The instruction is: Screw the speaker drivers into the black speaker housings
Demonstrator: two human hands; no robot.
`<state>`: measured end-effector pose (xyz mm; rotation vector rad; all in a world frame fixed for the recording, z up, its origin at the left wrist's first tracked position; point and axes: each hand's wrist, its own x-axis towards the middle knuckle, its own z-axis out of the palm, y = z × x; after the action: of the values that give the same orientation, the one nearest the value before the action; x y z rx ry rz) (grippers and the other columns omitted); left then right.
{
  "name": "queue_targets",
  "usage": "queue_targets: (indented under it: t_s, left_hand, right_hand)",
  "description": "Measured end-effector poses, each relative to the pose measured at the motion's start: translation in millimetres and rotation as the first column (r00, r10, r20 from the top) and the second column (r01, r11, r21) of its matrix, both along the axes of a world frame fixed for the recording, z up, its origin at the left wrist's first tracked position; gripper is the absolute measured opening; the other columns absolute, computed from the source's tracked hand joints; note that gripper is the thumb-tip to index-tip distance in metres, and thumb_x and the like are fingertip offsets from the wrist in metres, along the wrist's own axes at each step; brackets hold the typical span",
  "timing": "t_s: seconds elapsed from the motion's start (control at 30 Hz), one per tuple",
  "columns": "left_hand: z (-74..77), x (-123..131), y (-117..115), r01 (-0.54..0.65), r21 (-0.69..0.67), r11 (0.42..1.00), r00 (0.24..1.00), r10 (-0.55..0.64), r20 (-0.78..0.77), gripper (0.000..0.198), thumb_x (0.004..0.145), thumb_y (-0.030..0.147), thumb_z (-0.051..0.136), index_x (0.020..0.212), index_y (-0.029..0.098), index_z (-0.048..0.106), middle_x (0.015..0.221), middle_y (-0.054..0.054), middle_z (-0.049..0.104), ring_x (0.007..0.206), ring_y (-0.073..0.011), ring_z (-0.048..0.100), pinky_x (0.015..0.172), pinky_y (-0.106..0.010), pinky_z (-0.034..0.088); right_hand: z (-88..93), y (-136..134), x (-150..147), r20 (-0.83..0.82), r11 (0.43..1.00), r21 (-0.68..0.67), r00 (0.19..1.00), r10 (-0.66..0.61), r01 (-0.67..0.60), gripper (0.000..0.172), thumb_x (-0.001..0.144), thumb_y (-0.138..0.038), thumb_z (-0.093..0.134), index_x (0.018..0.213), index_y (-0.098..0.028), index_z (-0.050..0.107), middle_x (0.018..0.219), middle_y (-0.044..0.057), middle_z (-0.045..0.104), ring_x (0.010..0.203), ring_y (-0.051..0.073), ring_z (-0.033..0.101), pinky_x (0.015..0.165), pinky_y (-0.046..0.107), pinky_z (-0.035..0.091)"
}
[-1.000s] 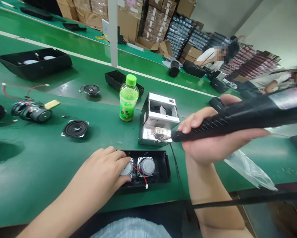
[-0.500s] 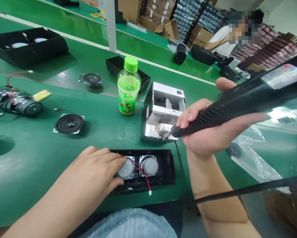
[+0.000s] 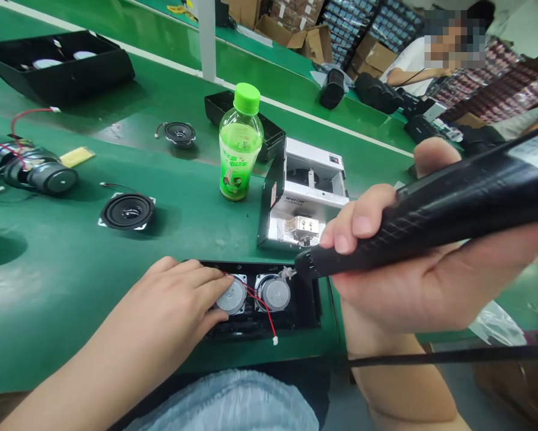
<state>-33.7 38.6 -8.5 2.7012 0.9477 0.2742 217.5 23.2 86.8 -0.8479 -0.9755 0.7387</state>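
My right hand [image 3: 386,269] is wrapped around a black electric screwdriver [image 3: 431,206], its nose pointing left and down. Small grey metal bits, perhaps screws, cluster at the screwdriver's tip, close by the right speaker [image 3: 275,293]. That speaker sits magnet side up in a black speaker box [image 3: 302,317], with the left speaker [image 3: 233,294] beside it. My left hand [image 3: 186,296] reaches over the box's left end, thumb and fingers closed on the left speaker and partly hiding it. A red wire [image 3: 269,320] with a white plug crosses the speakers and hangs over the box's front edge.
Behind the box stand a silver screw feeder [image 3: 316,206] and a green-capped bottle [image 3: 241,146]. Loose speakers [image 3: 127,211] and a larger black housing [image 3: 66,72] are on the left. A cord [image 3: 449,357] crosses my right forearm. Another person [image 3: 415,66] works at the back right.
My right hand has brought the screwdriver from the screw feeder down toward the box, its tip now near the right speaker. My left hand stays on the left speaker. The camera view has shifted slightly.
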Motion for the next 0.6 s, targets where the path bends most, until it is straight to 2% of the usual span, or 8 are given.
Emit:
queue_targets:
  t_s: [0.1, 0.23, 0.4, 0.6]
  left_hand:
    - [0.3, 0, -2, -0.003, 0.023, 1.000, 1.000, 0.003, 0.000, 0.023, 0.101, 0.033, 0.074, 0.120, 0.023, 0.081, 0.118, -0.006, 0.086, 0.098, -0.0299, 0.077, 0.078, -0.044, 0.043]
    - [1.1, 3, -5, -0.002, 0.073, 0.997, 1.000, 0.001, 0.016, 0.020, 0.100, 0.029, 0.075, 0.116, 0.020, 0.081, 0.112, -0.007, 0.086, 0.093, -0.0301, 0.076, 0.075, -0.044, 0.041]
    - [-0.8, 5, -11, -0.014, 0.117, 0.993, 0.998, 0.007, 0.062, 0.019, 0.104, 0.026, 0.067, 0.115, 0.016, 0.080, 0.108, -0.008, 0.085, 0.090, -0.0299, 0.074, 0.073, -0.044, 0.041]
    - [-0.6, 6, -10, -0.014, 0.067, 0.998, 0.998, 0.010, 0.057, 0.018, 0.100, 0.025, 0.074, 0.115, 0.017, 0.081, 0.109, -0.007, 0.085, 0.091, -0.0295, 0.074, 0.073, -0.044, 0.042]
  right_hand:
    - [-1.1, 2, -13, -0.034, 0.998, -0.061, 0.999, -0.027, 0.024, 0.057, 0.099, -0.080, 0.057, 0.101, -0.026, 0.075, 0.053, -0.004, 0.060, 0.040, 0.015, 0.054, 0.041, 0.032, 0.049]
    - [-6.3, 8, -27, -0.049, 0.999, -0.052, 0.999, 0.006, -0.009, 0.067, 0.088, -0.093, 0.058, 0.091, -0.027, 0.072, 0.051, -0.004, 0.063, 0.039, 0.017, 0.056, 0.040, 0.035, 0.049]
    - [-21.0, 13, -29, -0.042, 0.981, -0.061, 0.983, 0.180, -0.183, 0.064, 0.084, -0.091, 0.066, 0.093, -0.029, 0.077, 0.053, -0.003, 0.068, 0.040, 0.018, 0.057, 0.043, 0.035, 0.050]
    - [-29.1, 14, -27, -0.012, 0.969, -0.074, 0.971, 0.237, -0.237, 0.062, 0.087, -0.089, 0.065, 0.097, -0.029, 0.078, 0.056, -0.002, 0.070, 0.042, 0.018, 0.058, 0.046, 0.036, 0.052]
